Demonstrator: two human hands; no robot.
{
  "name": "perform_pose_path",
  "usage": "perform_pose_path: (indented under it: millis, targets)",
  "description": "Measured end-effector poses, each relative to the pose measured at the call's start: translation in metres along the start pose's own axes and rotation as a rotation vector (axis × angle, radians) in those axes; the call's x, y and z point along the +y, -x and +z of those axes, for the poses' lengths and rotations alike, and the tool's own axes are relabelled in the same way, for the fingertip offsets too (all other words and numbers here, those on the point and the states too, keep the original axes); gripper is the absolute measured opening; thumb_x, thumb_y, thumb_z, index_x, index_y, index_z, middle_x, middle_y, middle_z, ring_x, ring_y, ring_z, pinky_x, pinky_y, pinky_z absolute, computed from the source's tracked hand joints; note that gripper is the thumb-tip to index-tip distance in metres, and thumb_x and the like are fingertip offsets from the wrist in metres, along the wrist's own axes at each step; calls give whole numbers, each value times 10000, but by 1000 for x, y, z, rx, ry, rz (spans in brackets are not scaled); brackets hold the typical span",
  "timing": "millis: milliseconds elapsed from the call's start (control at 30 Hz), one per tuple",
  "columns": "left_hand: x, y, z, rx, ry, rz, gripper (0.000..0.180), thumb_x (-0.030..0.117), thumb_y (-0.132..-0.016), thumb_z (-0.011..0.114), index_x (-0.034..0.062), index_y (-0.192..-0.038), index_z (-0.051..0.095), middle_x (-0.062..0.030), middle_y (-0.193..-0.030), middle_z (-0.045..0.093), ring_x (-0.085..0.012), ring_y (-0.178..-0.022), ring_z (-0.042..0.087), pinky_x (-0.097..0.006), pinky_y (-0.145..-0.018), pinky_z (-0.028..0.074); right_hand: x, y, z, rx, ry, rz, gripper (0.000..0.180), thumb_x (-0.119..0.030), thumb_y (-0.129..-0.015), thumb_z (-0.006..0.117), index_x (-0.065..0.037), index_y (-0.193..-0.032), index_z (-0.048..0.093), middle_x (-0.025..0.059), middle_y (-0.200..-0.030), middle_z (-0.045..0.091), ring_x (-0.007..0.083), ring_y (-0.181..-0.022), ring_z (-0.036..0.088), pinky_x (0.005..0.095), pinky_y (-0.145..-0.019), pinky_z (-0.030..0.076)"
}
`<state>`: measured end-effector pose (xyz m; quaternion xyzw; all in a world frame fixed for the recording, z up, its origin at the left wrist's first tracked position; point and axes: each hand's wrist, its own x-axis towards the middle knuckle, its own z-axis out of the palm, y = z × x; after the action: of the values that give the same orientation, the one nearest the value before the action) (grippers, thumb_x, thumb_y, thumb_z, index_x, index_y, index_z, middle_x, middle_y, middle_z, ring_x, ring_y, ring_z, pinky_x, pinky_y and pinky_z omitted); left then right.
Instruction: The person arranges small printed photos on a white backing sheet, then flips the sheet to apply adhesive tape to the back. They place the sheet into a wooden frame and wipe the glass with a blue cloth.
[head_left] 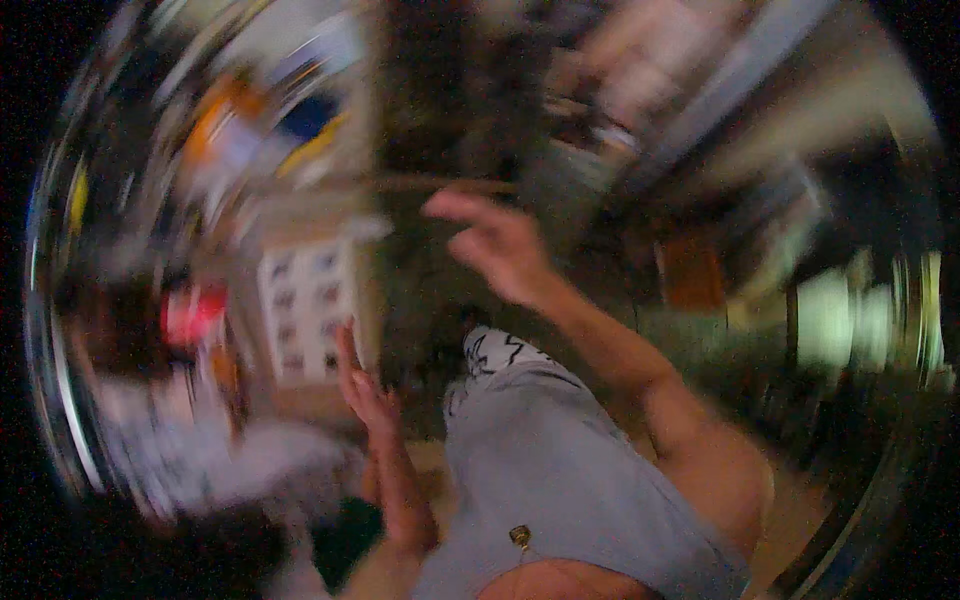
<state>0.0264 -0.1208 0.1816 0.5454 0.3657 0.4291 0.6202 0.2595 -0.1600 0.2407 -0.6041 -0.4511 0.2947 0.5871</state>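
The whole view is smeared by motion. My left hand (pixel 372 395) is raised with fingers stretched out and holds nothing that I can see. Just beyond it lies a white sheet or tray (pixel 307 300) with two columns of dark patches, on a tan surface; whether my fingertips touch it I cannot tell. My right hand (pixel 500 245) is held out in front of my body, index finger and thumb apart, with nothing visible between them.
At the left is a blurred red item (pixel 196 314), with an orange one (pixel 228 115) farther off and a dark blue and yellow one (pixel 310 118) beside it. Pale fabric or plastic (pixel 230 465) lies at the near left. A long grey beam or edge (pixel 735 90) runs across the far right.
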Motion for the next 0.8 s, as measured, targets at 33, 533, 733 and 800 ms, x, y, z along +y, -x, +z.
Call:
perform_pose_path:
  millis: [33,533,733,800]
  targets:
    - [-15,9,16,-127,-30,-147,717,489,-917,442,25,-1439,279,-162,-1453,335,-279,-1337,307,-404,-1087,259,42,30,-14,70,13,52,381,-158,-849,620,-74,-1219,586,84,-1222,602,213,-1068,592,363,-900,473]
    - [-298,165,194,-1449,-1257,-412,501,303,-845,578,-39,-1198,485,-187,-1155,551,-284,-959,543,-416,-857,414,298,535,-90,744,474,758,402,-399,-776,570,-13,-784,682,221,-757,645,400,-712,629,512,-651,495]
    - [-350,261,358,-1813,-1228,284,420,267,-790,665,-48,-1056,583,-173,-1004,637,-278,-759,622,-421,-720,466,244,640,-145,865,50,1129,425,-424,-796,571,-22,-877,683,253,-846,642,412,-778,631,503,-698,498]
    - [-296,340,437,-1963,-911,503,393,295,-767,707,-28,-975,624,-136,-941,653,-263,-694,620,-411,-669,467,245,706,-144,997,64,1084,415,-413,-794,593,-45,-966,678,241,-907,644,393,-830,634,488,-732,497]
